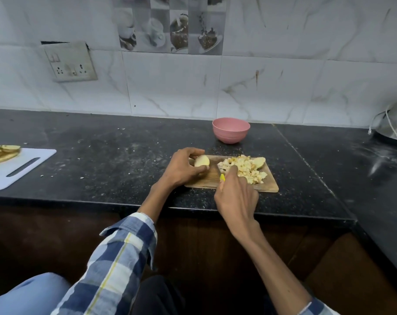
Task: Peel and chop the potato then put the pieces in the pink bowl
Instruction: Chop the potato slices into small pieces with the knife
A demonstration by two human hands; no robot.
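The wooden cutting board (270, 186) lies flat on the black counter (102, 160), near its front edge. The left hand (183, 168) rests on the left end of the board. Its grip is closed around a peeled potato piece (201, 161): the thumb and fingers curl round the piece, whose pale cut face points toward the right. The piece sits at the board's left end, apart from the chopped material.

The right hand (236, 196) is positioned over the front middle of the board. Its grip is closed on a knife handle (222, 177), of which only a small yellow part shows at the thumb side. The blade is largely hidden by the hand and its exact line cannot be told. The index finger extends forward toward the pile.

A pile of chopped potato pieces (245, 169) covers the right half of the board. A larger uncut potato piece (260, 162) lies at the far right edge of the pile, touching it.

The pink bowl (231, 130) stands upright on the counter behind the board, near the wall and clear of the board. Its inside is not visible from this angle.

At the far left of the counter lies a white cutting board (22, 169) carrying a heap of potato slices (2, 153). A metal appliance (395, 123) with a white cord stands at the right edge. A wall socket plate (70, 62) is mounted on the tiled wall.
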